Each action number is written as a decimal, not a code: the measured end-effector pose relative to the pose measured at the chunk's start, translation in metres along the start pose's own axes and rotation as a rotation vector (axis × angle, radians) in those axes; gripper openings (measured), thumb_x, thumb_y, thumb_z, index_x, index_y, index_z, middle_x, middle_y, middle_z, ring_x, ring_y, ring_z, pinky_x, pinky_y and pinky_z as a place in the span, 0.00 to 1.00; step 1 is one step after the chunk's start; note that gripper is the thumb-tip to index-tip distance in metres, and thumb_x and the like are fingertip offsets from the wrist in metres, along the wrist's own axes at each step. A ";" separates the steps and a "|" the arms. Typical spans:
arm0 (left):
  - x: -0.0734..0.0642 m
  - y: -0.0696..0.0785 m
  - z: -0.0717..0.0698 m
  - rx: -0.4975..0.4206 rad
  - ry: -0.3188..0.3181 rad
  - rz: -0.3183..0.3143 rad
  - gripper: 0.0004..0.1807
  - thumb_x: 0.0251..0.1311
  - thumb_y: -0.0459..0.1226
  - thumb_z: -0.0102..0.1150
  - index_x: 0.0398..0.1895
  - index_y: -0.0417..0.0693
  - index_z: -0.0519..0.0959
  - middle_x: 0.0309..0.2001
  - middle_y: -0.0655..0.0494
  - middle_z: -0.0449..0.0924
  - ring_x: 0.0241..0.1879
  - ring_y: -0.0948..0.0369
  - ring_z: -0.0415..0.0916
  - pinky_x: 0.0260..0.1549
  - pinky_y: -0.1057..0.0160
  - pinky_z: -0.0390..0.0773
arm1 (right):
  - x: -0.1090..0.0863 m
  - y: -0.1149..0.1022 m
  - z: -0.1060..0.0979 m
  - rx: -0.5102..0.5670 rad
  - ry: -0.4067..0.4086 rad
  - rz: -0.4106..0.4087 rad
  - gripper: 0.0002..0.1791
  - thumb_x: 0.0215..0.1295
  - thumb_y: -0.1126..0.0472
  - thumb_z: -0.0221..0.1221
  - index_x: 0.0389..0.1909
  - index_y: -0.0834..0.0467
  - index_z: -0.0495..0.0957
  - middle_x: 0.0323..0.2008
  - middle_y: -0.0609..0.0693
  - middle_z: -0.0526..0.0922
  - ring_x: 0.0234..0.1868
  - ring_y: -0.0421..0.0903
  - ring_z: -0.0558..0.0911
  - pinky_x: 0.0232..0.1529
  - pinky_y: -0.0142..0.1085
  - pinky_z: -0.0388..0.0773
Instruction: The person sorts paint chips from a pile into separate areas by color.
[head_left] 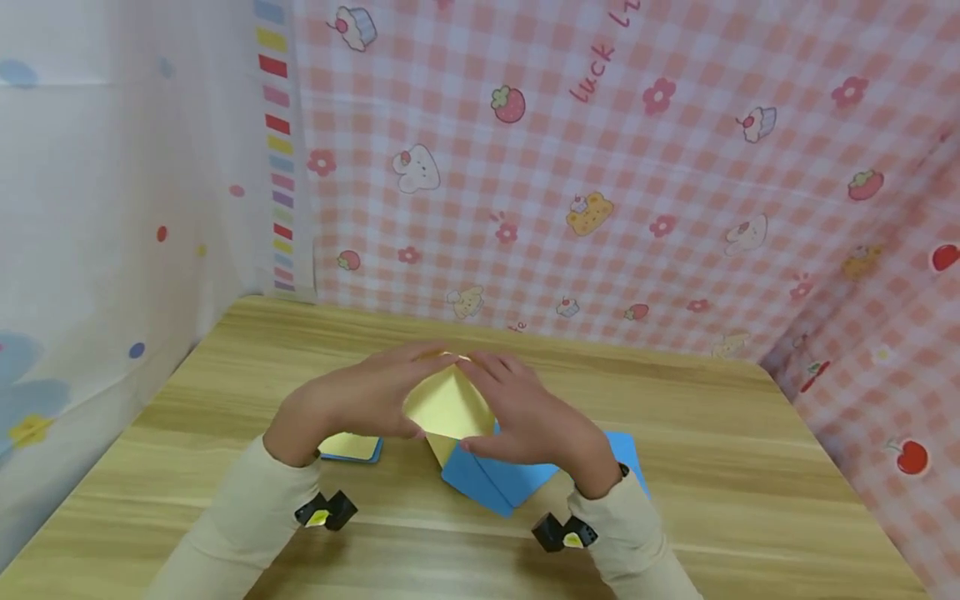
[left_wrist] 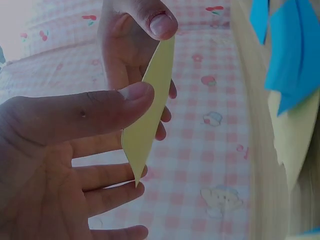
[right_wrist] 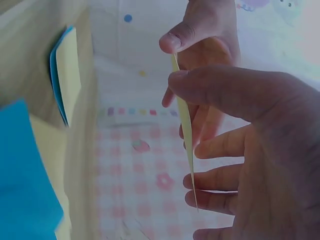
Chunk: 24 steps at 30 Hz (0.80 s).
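A thin piece of yellow paper (head_left: 450, 407), raised above the table, is held between both hands, with a pointed corner at the top in the head view. My left hand (head_left: 360, 400) pinches its left edge between thumb and fingers. On the opposite edge, my right hand (head_left: 528, 417) pinches it the same way. Seen from the left wrist, the yellow paper (left_wrist: 150, 120) is tilted, with a thumb on its near face. The right wrist view shows the paper (right_wrist: 185, 120) almost edge-on. Beneath the hands lie folded blue sheets (head_left: 495, 482) with yellow paper (head_left: 441, 450) alongside.
A small yellow-and-blue stack of paper (head_left: 352, 447) lies on the wooden table (head_left: 420, 533) by the left wrist. Another blue piece (head_left: 628, 450) is partly hidden behind the right wrist. Patterned cloth (head_left: 525, 183) hangs behind the table and along both sides.
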<state>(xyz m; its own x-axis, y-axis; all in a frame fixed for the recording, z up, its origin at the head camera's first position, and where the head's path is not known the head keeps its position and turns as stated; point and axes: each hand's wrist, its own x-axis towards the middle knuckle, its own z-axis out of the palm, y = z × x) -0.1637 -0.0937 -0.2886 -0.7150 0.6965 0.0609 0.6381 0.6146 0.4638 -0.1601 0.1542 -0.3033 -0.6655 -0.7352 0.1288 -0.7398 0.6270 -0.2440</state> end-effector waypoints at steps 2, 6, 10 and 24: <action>-0.009 -0.009 -0.003 -0.014 -0.011 -0.014 0.49 0.55 0.34 0.75 0.78 0.44 0.59 0.77 0.40 0.55 0.75 0.42 0.55 0.67 0.41 0.65 | 0.011 -0.006 0.005 0.003 -0.020 0.003 0.48 0.63 0.47 0.66 0.78 0.60 0.56 0.74 0.57 0.61 0.74 0.59 0.59 0.73 0.57 0.55; -0.034 -0.030 -0.011 -0.050 -0.001 -0.022 0.49 0.56 0.35 0.75 0.78 0.44 0.58 0.77 0.42 0.56 0.75 0.42 0.55 0.67 0.40 0.64 | 0.038 -0.021 0.013 -0.010 -0.066 -0.017 0.49 0.65 0.45 0.65 0.79 0.60 0.54 0.75 0.56 0.61 0.75 0.57 0.58 0.75 0.54 0.52; -0.055 -0.048 -0.019 -0.094 0.019 -0.027 0.49 0.56 0.33 0.75 0.79 0.46 0.58 0.77 0.45 0.57 0.75 0.43 0.54 0.68 0.40 0.63 | 0.063 -0.036 0.019 -0.007 -0.115 -0.022 0.49 0.66 0.44 0.65 0.80 0.58 0.51 0.76 0.54 0.59 0.76 0.54 0.57 0.76 0.51 0.49; -0.076 -0.118 0.000 -0.173 -0.006 -0.072 0.44 0.48 0.32 0.78 0.68 0.38 0.64 0.69 0.40 0.66 0.70 0.41 0.61 0.66 0.36 0.61 | 0.111 -0.042 0.083 0.024 -0.198 0.030 0.53 0.66 0.41 0.64 0.82 0.53 0.44 0.77 0.50 0.57 0.77 0.54 0.56 0.75 0.53 0.51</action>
<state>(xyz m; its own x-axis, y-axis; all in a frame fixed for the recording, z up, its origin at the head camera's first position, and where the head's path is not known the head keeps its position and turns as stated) -0.1840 -0.2190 -0.3481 -0.7553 0.6552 0.0172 0.5262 0.5905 0.6119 -0.1945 0.0249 -0.3580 -0.6532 -0.7539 -0.0703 -0.7156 0.6450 -0.2680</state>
